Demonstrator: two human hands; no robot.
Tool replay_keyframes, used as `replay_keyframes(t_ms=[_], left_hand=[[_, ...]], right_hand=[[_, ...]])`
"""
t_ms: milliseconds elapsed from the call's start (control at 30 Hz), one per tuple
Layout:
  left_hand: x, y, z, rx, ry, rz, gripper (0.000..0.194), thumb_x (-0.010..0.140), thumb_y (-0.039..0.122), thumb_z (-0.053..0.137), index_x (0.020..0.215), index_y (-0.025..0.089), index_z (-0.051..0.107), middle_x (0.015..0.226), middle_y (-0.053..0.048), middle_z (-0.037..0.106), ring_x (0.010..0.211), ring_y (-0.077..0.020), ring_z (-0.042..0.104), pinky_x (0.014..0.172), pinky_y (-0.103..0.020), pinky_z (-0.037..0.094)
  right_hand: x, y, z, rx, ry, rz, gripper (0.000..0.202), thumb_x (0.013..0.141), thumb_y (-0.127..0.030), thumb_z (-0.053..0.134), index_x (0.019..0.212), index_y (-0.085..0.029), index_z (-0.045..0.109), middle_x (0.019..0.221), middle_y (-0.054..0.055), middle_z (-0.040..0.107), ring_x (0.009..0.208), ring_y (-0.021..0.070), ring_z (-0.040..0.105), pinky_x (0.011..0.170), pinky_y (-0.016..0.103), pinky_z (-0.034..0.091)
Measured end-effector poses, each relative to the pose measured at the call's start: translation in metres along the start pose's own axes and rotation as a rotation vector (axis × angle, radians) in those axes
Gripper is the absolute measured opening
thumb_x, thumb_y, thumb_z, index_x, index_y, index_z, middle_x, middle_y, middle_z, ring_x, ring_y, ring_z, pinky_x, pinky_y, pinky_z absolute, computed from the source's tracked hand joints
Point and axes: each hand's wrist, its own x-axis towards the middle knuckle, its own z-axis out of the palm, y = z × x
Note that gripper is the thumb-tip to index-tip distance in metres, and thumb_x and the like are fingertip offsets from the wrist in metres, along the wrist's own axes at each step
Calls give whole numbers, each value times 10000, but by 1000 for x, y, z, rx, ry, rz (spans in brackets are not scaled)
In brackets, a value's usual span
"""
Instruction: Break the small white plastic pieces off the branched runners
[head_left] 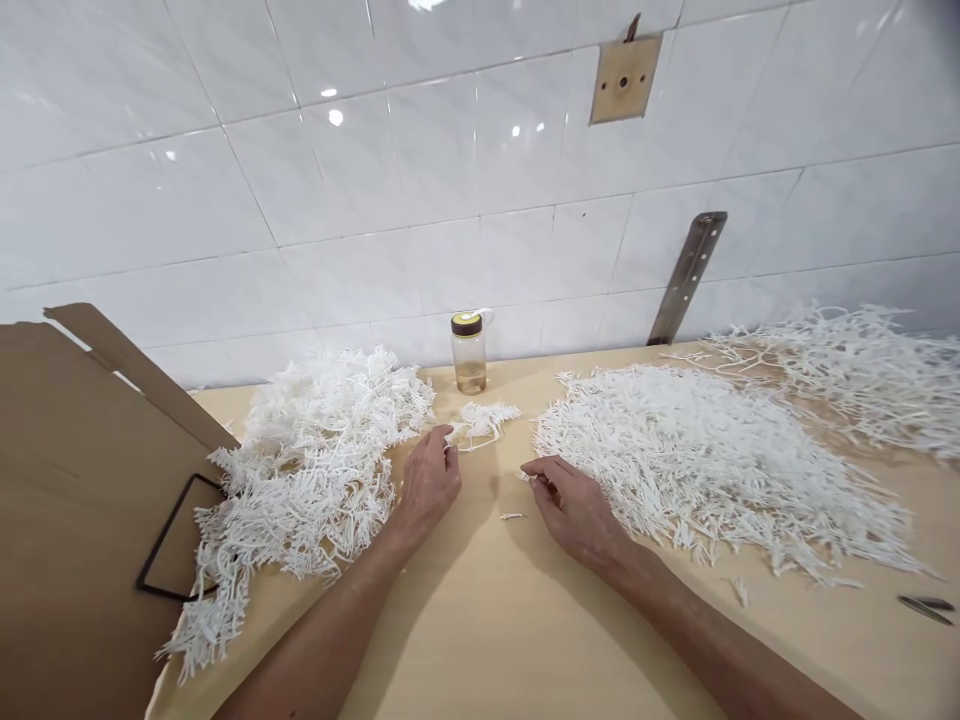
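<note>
My left hand (431,478) is closed beside the left pile of white strands (322,450). Its fingertips meet a thin strand from a small tangle of white strands (484,420); the exact grip is partly hidden. At the left edge of the right pile of short white strands (697,460), my right hand (577,508) pinches thumb to fingers. A tiny white end, seemingly a short strand, shows at those fingertips. Between the hands, a loose short strand (513,516) lies on the tabletop.
A clear jar (469,368) with a dark-rimmed yellow lid stands near the tiled wall. Longer white strands (862,370) lie back right. A small metal tool (927,608) rests at the right edge. Cardboard (82,520) stands at left, a metal bracket (688,275) against the wall.
</note>
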Motion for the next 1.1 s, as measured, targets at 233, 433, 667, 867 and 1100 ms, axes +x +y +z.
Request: replay_keyframes(t_ms=[233, 433, 667, 867, 1100], left_hand=[[1, 9, -3, -614, 76, -159, 221, 848, 250, 562, 1037, 166, 642, 793, -34, 663, 624, -130, 600, 581, -235, 451], [3, 6, -2, -827, 82, -296, 228, 765, 255, 661, 968, 151, 667, 791, -25, 653, 646, -114, 580, 586, -218, 442], [10, 16, -15, -1205, -50, -378, 366, 681, 330, 792, 984, 163, 673, 792, -14, 663, 654, -117, 602, 626, -241, 477], [6, 22, -15, -1296, -216, -345, 376, 703, 307, 797, 1030, 170, 671, 871, -44, 702, 731, -129, 635, 702, -253, 486], [1, 9, -7, -1175, -493, -329, 417, 673, 302, 788, 1040, 147, 668, 855, -79, 710, 652, -137, 615, 593, -245, 459]], right_hand=[[-14, -32, 2, -34, -194, -313, 341, 934, -153, 439, 1222, -176, 621, 1251, 145, 641, 1193, 269, 566, 1006, 477, 481], [-29, -32, -5, -140, -453, -257, 493, 983, -335, 435, 1438, -147, 449, 1450, 146, 505, 1348, 268, 454, 1140, 473, 377], [7, 4, -18, 17, -53, 111, 400, 957, -402, 428, 1202, -152, 620, 1302, 178, 604, 1251, 330, 532, 1083, 571, 396], [32, -26, -16, 1015, -176, 746, 456, 873, -586, 571, 990, -156, 666, 1038, 168, 715, 920, 283, 702, 794, 449, 588], [58, -5, -7, 1205, 135, 752, 331, 631, -411, 855, 780, -186, 663, 806, 29, 685, 659, 135, 614, 633, 282, 543]])
